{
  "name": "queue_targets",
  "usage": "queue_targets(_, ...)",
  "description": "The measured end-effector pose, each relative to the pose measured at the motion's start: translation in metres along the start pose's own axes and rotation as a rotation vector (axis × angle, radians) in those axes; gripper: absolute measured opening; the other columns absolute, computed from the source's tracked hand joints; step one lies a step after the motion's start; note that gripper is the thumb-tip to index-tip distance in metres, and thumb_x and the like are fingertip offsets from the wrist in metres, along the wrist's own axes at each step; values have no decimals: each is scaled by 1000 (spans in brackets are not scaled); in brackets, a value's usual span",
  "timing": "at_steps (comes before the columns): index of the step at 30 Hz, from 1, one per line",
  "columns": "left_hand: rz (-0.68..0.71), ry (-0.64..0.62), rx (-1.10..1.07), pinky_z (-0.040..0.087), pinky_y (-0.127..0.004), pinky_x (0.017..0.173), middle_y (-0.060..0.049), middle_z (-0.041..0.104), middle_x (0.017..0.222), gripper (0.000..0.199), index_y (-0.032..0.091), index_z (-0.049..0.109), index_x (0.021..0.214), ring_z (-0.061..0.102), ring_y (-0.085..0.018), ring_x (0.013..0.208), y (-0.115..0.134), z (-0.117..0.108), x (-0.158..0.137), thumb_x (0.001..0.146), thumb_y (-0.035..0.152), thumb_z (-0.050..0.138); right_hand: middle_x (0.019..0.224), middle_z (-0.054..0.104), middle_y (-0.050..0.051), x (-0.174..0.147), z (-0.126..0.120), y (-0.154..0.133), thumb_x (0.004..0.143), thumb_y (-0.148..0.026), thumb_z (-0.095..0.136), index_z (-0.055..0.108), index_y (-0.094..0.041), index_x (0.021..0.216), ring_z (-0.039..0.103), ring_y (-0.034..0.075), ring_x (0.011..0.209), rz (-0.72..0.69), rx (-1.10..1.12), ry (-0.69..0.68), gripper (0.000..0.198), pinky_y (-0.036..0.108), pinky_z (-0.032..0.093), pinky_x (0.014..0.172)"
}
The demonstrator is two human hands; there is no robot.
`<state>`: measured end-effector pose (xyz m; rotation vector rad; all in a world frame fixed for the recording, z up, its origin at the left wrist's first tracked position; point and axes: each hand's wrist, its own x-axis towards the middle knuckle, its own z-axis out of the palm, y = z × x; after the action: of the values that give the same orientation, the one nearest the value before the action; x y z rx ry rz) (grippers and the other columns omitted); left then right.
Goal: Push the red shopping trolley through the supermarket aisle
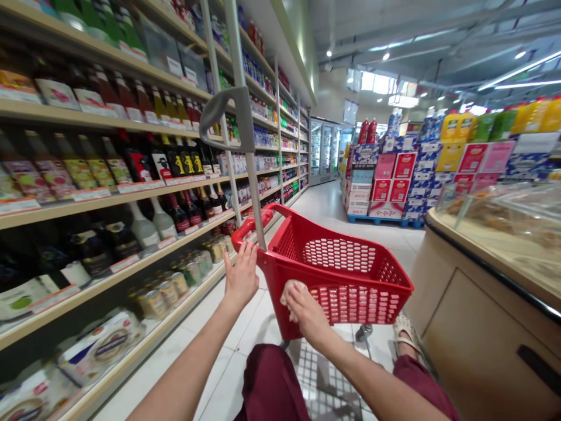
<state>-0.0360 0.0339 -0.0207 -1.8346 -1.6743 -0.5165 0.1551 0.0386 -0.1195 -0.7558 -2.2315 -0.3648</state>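
A red plastic shopping cart (289, 266) with honeycomb-patterned sides stands in front of me, tilted in view. From its corner rises a metal pole (255, 193) carrying a grey loop handle (248, 126). My left hand (242, 272) rests with fingers stretched out at the corner below the red push bar (245, 229). Against the cart's side my right hand (307, 310) presses a crumpled pale cloth (293, 295), its fingers bent over it. Part of the cloth is hidden under those fingers.
Shelves of bottles and cans (144, 188) run along the left. A wooden counter with a dark edge (477, 316) stands close on the right. Stacked boxes (390, 181) sit on a blue pallet ahead, with glass-door fridges (324, 149) farther back. My bent knee (272, 380) is below.
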Motion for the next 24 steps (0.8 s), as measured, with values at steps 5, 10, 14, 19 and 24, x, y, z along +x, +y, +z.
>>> queue_targets(5,16,-24,10,7,-57,102,-7,25,140,68,13,23,132,18,-20,130,-3,-4,-1,65,9,35,130,42,11,51,-4,-15,83,-13,42,48,-11,119,24,23,127,-23,-10,62,37,43,29,102)
queue_targets(10,19,-41,25,10,-58,102,-7,27,139,71,16,23,132,19,-22,130,-2,-7,-1,63,7,35,117,55,8,23,17,-18,83,-19,46,57,-15,109,41,21,117,-99,-2,-187,29,38,40,95)
queue_targets(14,5,-28,14,8,-58,102,-8,24,140,69,13,22,133,17,-21,130,2,-6,-2,65,8,34,129,44,11,36,-5,-11,84,-15,42,51,-11,116,27,24,126,-46,-60,40,34,43,30,102)
queue_targets(19,15,-13,4,5,-57,103,-9,24,140,68,12,21,133,17,-22,130,2,-5,-2,66,8,35,123,50,10,14,-12,7,82,-10,43,53,-11,114,30,22,124,4,-85,-14,34,40,35,99)
queue_targets(24,-17,69,-42,5,-54,104,-12,26,139,66,10,19,133,18,-22,130,16,-8,-7,69,11,35,127,46,11,-27,-14,24,82,-11,42,49,-13,118,28,21,125,32,-63,-10,37,42,35,99)
